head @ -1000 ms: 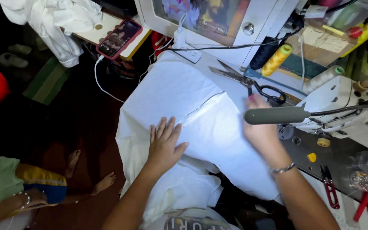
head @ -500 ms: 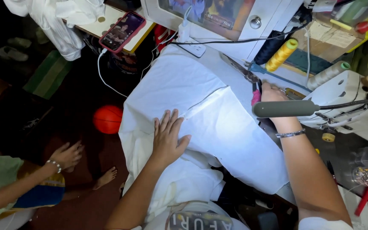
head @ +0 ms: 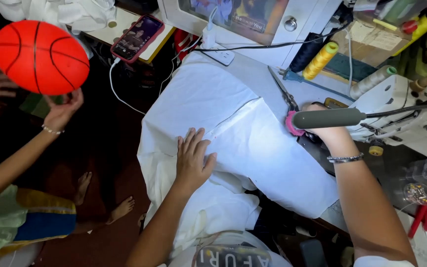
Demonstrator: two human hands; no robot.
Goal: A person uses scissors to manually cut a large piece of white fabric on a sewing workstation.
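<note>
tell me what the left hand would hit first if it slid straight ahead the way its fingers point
The left hand lies flat on the white cloth, fingers pointing up the table. Going straight on, it would probably cross the cloth's raised folded edge first; beyond that sits the white power strip, though depth is unclear.

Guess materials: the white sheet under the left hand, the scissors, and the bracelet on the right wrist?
White sheet: looks like thin woven cloth, matte; it creases and drapes off the table edge under the left hand. Scissors: blades look like bare steel, grey with dull shine. Bracelet behind the right hand: probably metal, silvery and glinting, though too small to be sure.
</note>
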